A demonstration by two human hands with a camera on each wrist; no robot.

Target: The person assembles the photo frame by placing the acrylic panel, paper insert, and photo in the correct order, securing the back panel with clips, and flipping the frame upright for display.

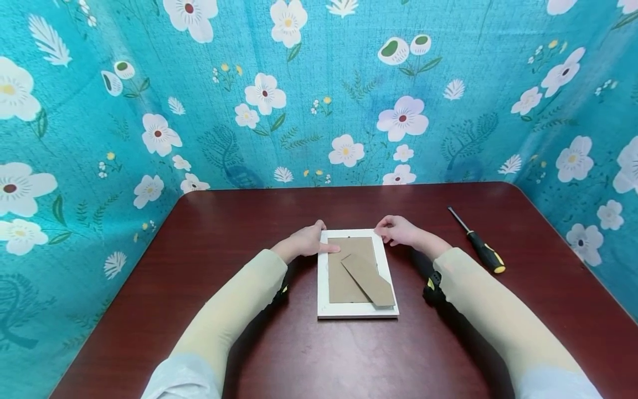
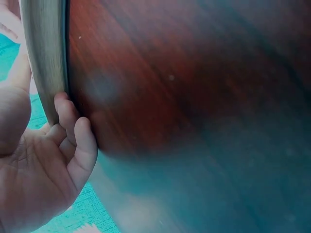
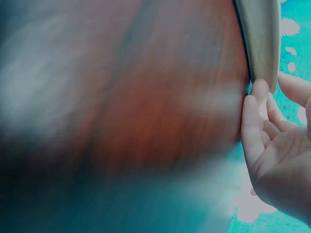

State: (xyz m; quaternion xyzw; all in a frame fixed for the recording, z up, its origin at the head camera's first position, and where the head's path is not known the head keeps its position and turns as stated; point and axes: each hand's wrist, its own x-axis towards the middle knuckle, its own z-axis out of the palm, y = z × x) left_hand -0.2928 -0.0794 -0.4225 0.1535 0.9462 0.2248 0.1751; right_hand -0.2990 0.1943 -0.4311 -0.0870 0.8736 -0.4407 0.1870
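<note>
A white picture frame (image 1: 323, 280) lies face down on the table, its brown backing board (image 1: 341, 282) and slanted easel stand (image 1: 369, 281) facing up. At the far left corner my left hand (image 1: 305, 240) grips the frame, thumb over the backing and fingers along the outer side. My right hand (image 1: 400, 231) pinches the far right corner. In the left wrist view, fingertips of the left hand (image 2: 53, 160) touch the frame's side (image 2: 47, 53). The right wrist view has the right hand (image 3: 279, 150) at the tapering side of the frame (image 3: 262, 43).
A screwdriver (image 1: 480, 246) with a black and yellow handle lies right of the right hand on the dark red wooden table (image 1: 239, 233). Behind the table's far edge hangs a turquoise floral cloth (image 1: 309, 111). Both wrists wear black straps.
</note>
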